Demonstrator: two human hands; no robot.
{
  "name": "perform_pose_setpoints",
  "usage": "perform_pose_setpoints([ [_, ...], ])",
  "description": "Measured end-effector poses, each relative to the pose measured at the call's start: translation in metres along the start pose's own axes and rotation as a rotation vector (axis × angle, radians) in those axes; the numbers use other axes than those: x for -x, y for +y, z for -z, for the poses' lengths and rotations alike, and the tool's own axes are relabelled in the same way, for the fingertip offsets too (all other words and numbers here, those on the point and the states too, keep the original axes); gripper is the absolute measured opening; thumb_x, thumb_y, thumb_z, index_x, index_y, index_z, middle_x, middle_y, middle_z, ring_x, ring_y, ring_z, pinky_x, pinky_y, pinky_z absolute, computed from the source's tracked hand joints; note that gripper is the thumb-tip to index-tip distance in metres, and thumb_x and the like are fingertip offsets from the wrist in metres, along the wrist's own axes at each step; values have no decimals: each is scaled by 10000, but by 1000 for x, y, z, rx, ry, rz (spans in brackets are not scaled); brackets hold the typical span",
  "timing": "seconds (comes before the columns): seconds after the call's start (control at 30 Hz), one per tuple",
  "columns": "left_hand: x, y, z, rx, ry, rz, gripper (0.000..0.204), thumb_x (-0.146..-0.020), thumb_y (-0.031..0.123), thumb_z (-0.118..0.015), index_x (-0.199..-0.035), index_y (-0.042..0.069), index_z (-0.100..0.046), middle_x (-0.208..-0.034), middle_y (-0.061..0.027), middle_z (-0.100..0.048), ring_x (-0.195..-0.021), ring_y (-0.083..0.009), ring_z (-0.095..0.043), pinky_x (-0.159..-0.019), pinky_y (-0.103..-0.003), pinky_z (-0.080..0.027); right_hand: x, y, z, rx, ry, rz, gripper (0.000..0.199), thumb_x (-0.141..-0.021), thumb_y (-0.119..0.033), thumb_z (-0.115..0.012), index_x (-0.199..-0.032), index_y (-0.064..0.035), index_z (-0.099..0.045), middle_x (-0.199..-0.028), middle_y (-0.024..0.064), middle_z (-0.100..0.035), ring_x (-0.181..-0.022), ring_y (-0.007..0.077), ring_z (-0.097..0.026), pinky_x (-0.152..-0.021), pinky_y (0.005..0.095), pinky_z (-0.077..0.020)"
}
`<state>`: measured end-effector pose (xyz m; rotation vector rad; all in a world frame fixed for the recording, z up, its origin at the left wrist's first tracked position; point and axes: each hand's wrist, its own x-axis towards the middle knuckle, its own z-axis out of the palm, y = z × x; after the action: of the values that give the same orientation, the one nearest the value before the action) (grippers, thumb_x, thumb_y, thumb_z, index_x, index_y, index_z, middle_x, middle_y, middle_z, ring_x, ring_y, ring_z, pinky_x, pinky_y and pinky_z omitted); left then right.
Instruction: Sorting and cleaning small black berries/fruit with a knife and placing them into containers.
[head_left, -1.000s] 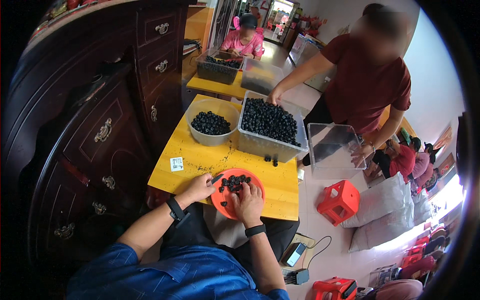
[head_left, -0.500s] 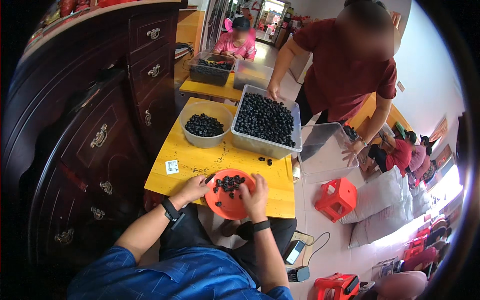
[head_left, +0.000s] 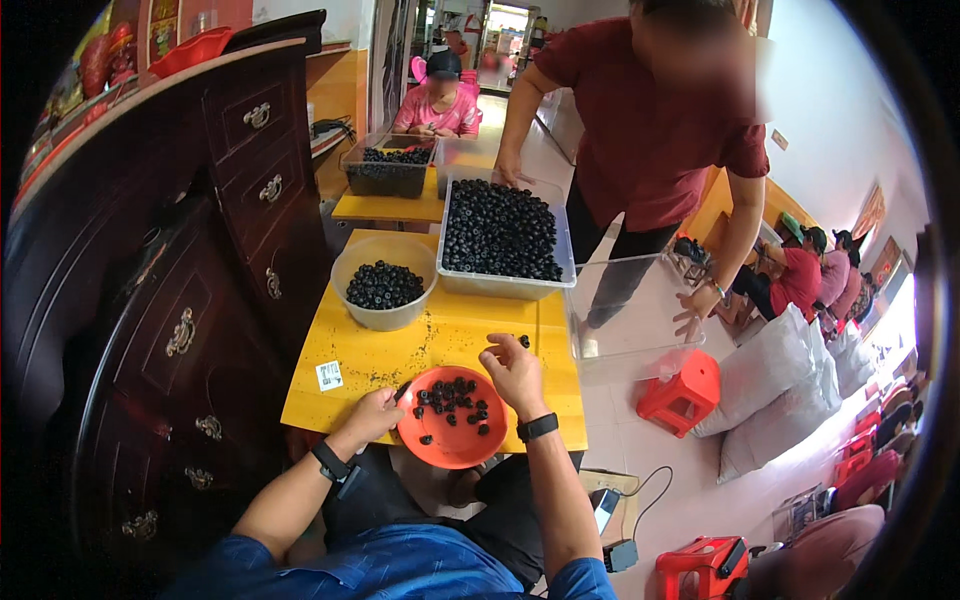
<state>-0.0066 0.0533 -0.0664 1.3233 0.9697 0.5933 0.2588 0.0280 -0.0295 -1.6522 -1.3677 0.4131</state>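
The orange dish (head_left: 455, 432) is sitting at the near edge of the yellow tabletop (head_left: 400, 355), overhanging it toward the person's lap, and is holding a scatter of small dark round pieces (head_left: 452, 400), most of them gathered toward its far side. The left hand (head_left: 375, 415) is gripping the dish's left rim, fingers curled loosely over it. The right hand (head_left: 515, 372) is hovering at the dish's far right rim, half open, with fingers bent downward; whether it is pinching a piece cannot be told. A black band is circling each wrist.

Further along the tabletop, a pale round bowl (head_left: 385, 283) is standing toward the left side, roughly a third full of the same dark pieces. Just beside it on the right, a clear rectangular tub (head_left: 505, 240) is lying at the far right corner, heaped nearly to the brim with them. A few loose pieces (head_left: 522, 341) are lying on the tabletop between the tub and the right hand. A small white sticker (head_left: 329, 375) is lying near the left edge.

Off the right edge, a person in a dark red shirt (head_left: 650, 130) is standing, one hand on the tub's far rim and the other holding an empty clear bin (head_left: 625, 315) above a red stool (head_left: 680, 393).
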Motion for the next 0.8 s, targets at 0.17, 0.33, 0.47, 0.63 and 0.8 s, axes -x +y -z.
perform_pose_setpoints([
  [0.17,-25,-46,15,-125,-15,-58,126,-854,106,-581,-948,24,-564,-741,36,-503,-599,-48,-437,-507,-230,-342,-3,6,21,179,193,132,310,-829,-167,-699,-1109,-50,-640,-907,129,-708,-811,288,-688,-735,388,-541],
  [0.33,-14,-26,12,-153,-8,-55,185,-854,103,-561,-1018,18,-567,-740,36,-498,-557,-36,-414,-468,-207,-311,-12,-15,76,717,358,243,391,-751,-133,-730,-1123,-82,-619,-1103,135,-624,-1190,337,-505,-1057,494,-355],
  [0.47,-15,-30,12,-122,6,-48,188,-854,107,-567,-1017,15,-567,-737,35,-497,-553,-38,-419,-464,-208,-311,-20,21,90,1094,167,79,412,-746,-165,-722,-1134,-77,-619,-1131,136,-622,-1231,350,-467,-1129,545,-260],
  [0.63,-13,-22,10,-121,31,-27,116,-843,118,-611,-823,24,-546,-728,45,-473,-649,-54,-417,-559,-259,-355,-37,79,102,1074,147,-51,448,-736,-270,-739,-1119,-65,-630,-1121,140,-642,-1147,329,-553,-1072,519,-343],
  [0.8,-26,-45,16,-175,-26,-93,195,-849,71,-557,-1029,-2,-557,-712,33,-484,-522,-40,-411,-437,-217,-305,-73,149,123,94,611,-500,612,-709,-482,-796,-1070,-28,-600,-1047,167,-674,-958,342,-647,-845,423,-511],
])
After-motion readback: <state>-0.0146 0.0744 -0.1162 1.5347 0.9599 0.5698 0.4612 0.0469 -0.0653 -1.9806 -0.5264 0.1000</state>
